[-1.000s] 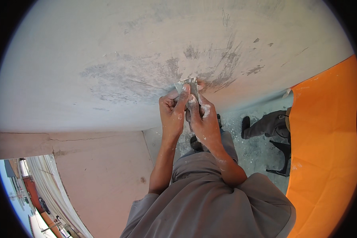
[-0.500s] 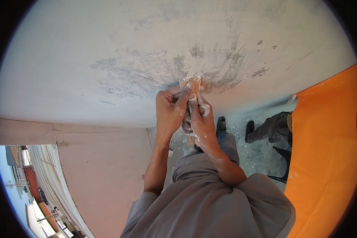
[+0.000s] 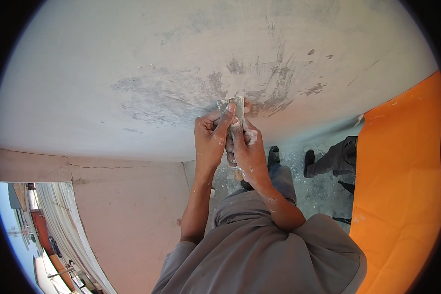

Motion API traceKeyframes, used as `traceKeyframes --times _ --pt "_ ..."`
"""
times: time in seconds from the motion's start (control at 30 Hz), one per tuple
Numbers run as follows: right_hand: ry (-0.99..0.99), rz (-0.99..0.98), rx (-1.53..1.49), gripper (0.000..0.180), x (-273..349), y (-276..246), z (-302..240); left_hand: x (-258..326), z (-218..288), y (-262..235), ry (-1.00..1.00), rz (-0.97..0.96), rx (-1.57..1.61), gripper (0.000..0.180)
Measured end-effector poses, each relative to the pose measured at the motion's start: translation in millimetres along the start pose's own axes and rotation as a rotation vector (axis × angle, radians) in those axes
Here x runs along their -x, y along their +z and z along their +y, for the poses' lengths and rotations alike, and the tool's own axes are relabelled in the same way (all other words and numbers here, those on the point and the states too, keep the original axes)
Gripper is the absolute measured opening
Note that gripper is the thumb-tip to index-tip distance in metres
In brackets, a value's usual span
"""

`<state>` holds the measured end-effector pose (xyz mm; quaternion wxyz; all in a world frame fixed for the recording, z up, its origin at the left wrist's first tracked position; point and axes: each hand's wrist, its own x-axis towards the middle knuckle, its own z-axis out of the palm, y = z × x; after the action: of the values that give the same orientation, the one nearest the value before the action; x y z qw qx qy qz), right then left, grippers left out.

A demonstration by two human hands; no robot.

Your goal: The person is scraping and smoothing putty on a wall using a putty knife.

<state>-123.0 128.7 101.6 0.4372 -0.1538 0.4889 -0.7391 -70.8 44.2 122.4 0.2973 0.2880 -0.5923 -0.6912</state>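
Both my hands meet in front of the wall (image 3: 181, 34), close to its grey, patchy area of worn surface. My right hand (image 3: 250, 152) is closed round a putty knife (image 3: 239, 109), its flat blade pointing up at the wall and smeared with white paste. A wooden handle end shows below the right fingers. My left hand (image 3: 210, 139) pinches the blade's left side, thumb on the near face and fingers behind. Whether a second thin blade lies under the left thumb, I cannot tell. White paste spots both hands and the right forearm.
An orange sheet (image 3: 397, 181) hangs at the right. Beside it, another person's dark-clothed leg and shoe (image 3: 323, 164) stand on the paint-spotted floor (image 3: 304, 196). To the left, a pinkish wall (image 3: 132, 210) with a crack borders an opening (image 3: 59, 215) to outdoors.
The blade has turned so its flat face shows wider and greyer. Both hands stay together near the same patch, and the view has shifted slightly.
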Motion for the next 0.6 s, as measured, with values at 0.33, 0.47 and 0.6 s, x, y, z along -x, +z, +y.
traceKeyframes --times 0.33,0.47,0.6 --pt "-0.312 0.079 0.563 0.028 -7.8 -19.2 -8.5 -4.0 -22.8 14.6 0.016 -0.018 0.300 0.031" --pt "-0.205 0.092 0.396 0.028 -5.0 -8.7 0.1 -4.1 -11.8 11.7 0.072 0.018 0.170 0.028" --pt "-0.089 0.048 0.104 0.028 -9.6 -3.2 14.2 -4.0 1.3 -2.3 0.065 -0.018 0.029 0.025"
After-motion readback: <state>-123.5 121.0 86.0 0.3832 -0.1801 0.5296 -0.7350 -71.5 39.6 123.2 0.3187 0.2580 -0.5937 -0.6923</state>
